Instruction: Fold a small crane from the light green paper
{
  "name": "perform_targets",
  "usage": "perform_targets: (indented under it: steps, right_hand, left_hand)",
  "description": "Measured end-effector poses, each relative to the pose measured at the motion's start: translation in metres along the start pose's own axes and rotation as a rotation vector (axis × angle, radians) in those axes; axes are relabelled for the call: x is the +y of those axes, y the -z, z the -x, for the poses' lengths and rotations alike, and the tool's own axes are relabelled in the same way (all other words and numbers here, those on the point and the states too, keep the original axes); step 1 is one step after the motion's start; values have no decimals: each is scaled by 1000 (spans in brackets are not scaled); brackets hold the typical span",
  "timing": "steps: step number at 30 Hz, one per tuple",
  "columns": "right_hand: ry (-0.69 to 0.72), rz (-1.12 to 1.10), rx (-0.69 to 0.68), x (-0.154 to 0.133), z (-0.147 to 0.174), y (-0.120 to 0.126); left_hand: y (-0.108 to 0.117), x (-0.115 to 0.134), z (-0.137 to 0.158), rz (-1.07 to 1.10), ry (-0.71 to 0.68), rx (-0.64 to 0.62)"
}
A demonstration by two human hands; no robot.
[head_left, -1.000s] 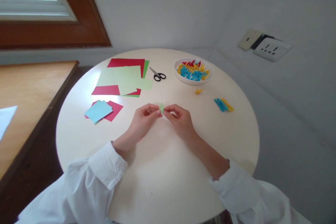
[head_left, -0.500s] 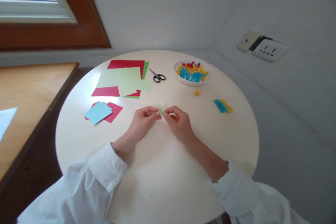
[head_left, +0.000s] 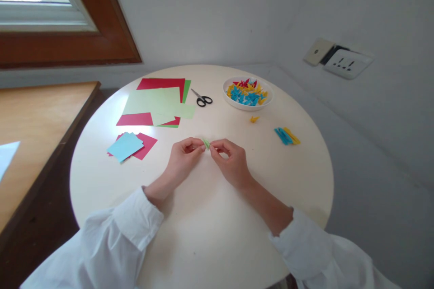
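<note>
A small folded piece of light green paper (head_left: 206, 144) is pinched between my two hands above the middle of the table. My left hand (head_left: 185, 156) grips its left side between thumb and forefinger. On the other side, the thumb and forefinger of my right hand (head_left: 232, 160) close on its right edge. The paper's folds are too small to make out fully, and my fingertips cover part of it. Beyond my right hand lies a single yellow paper crane (head_left: 254, 119).
A white dish (head_left: 249, 107) holds several small folded cranes. Black-handled scissors (head_left: 202, 99) lie beside green and red paper sheets (head_left: 149, 101). Blue and red paper squares (head_left: 125, 146) are at the left; blue and yellow folded strips (head_left: 286, 136) at the right of the round table (head_left: 210, 235).
The green folded paper has tilted and shows more of its folds between my fingertips. Both hands stay pinched in nearly the same place. The whole view has shifted slightly.
</note>
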State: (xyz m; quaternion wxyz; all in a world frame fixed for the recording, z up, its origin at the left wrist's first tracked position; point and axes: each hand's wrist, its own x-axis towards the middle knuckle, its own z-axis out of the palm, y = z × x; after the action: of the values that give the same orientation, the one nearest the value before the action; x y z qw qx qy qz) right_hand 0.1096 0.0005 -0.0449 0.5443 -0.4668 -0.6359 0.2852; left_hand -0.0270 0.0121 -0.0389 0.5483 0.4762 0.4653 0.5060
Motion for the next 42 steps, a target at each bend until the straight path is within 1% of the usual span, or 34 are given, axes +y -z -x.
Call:
perform_targets:
  steps: [5, 12, 15, 21, 25, 29, 35, 38, 40, 42]
  right_hand:
    - [51, 17, 44, 0, 0, 0]
    - [41, -43, 63, -1, 0, 0]
    - [-8, -85, 45, -2, 0, 0]
    - [-183, -236, 6, -2, -1, -1]
    - [-208, -353, -32, -2, -2, -1]
    - [-216, -422, -48, -2, -3, -1]
    - [-237, -411, -35, -4, -2, 0]
    - [-253, -381, -10, -5, -2, -1]
    - [-258, -364, 14, -6, -2, -2]
    - [-254, -342, 36, -6, -1, -3]
  left_hand:
    - [-1, 3, 2, -36, 2, 4]
    - [-3, 5, 4, -63, -6, -5]
    - [-3, 6, 4, -43, -20, -13]
    - [-3, 10, 5, 52, -13, -90]
    - [-2, 12, 5, 91, -23, -155]
    - [0, 12, 5, 125, 4, -226]
    - [1, 11, 4, 174, 76, -222]
    - [0, 11, 4, 217, 108, -156]
    - [-2, 11, 5, 191, 78, -91]
    - [-3, 10, 5, 119, 11, -43]
